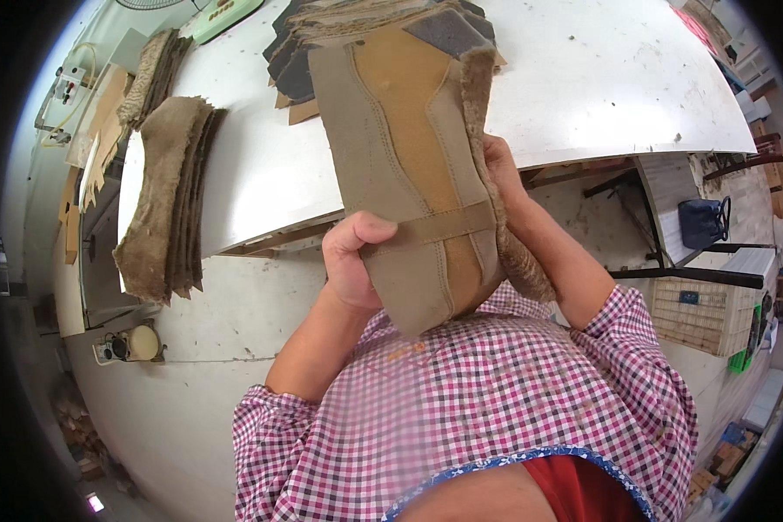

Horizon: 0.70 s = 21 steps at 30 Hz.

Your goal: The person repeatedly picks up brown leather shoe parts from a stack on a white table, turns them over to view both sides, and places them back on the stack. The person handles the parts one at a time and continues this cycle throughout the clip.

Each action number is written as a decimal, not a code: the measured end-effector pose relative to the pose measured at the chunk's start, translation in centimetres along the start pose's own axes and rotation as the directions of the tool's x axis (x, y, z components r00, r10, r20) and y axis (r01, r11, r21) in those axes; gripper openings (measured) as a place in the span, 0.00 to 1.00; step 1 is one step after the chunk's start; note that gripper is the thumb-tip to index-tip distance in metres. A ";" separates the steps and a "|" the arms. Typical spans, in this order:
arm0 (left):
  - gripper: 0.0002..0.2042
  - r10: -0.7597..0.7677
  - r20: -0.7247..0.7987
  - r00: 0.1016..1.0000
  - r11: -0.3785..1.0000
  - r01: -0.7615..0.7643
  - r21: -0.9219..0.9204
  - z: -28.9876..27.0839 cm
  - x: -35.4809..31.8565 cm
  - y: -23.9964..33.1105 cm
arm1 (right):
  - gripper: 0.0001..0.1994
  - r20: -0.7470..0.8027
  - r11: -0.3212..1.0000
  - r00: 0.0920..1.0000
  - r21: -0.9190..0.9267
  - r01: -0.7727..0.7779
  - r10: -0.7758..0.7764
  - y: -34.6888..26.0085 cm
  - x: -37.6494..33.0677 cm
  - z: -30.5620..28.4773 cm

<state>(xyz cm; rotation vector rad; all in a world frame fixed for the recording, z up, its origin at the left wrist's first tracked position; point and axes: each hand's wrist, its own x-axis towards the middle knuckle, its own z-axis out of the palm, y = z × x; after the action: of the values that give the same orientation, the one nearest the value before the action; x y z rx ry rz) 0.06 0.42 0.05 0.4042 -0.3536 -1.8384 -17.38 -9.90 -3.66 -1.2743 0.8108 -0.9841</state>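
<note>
Head view: what's in the hands?

One stitched boot-shaped piece [378,139], taupe with a tan middle panel. Strap [431,226] runs across its lower part; fleece edge [476,96] down its right side.

Where is it?

Up in front of the chest, near edge of the white table [609,78]. Its top overlaps the pile of grey and tan pieces [291,78] in view; can't tell if they touch.

Left hand?

Left hand [354,257] pinches the lower left edge. Thumb lies on the front face, its tip at the strap's left end; other fingers mostly hidden behind.

Right?

Right hand [500,165] holds the right side, at the fleece edge. Fingertips hidden, so can't tell their spread.

Anything around?

Brown fleecy stack [170,196] on the table's left end, second fleecy stack [155,78] just behind it. Green device [226,17] at the far edge. Off to the right: dark blue bag [703,224], pale plastic crate [696,317] below it in view.
</note>
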 end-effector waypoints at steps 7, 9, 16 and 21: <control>0.28 0.075 -0.077 0.994 0.996 -0.078 -0.036 0.0 0.4 0.6 | 0.16 -0.150 0.992 0.988 -0.126 0.025 -0.044 -2.0 0.8 -2.5; 0.27 0.090 -0.072 0.993 0.996 -0.092 -0.019 0.0 0.5 0.8 | 0.17 -0.172 0.997 0.985 -0.068 -0.033 0.021 -3.3 0.4 -3.2; 0.23 0.127 -0.188 0.974 0.976 -0.089 0.200 0.6 2.2 1.8 | 0.27 -0.370 0.824 0.881 -0.565 0.039 -0.295 -6.1 -1.1 -7.0; 0.22 0.100 -0.175 0.980 0.982 -0.069 0.174 2.0 4.5 0.4 | 0.20 0.024 0.459 0.869 -0.842 0.284 -0.494 -7.5 -4.7 -3.6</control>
<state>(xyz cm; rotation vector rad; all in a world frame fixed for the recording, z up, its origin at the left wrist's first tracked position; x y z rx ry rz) -1.69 -3.89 1.59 0.6598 -0.3938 -1.6792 -23.55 -7.05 3.12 -2.3018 1.2816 -1.1707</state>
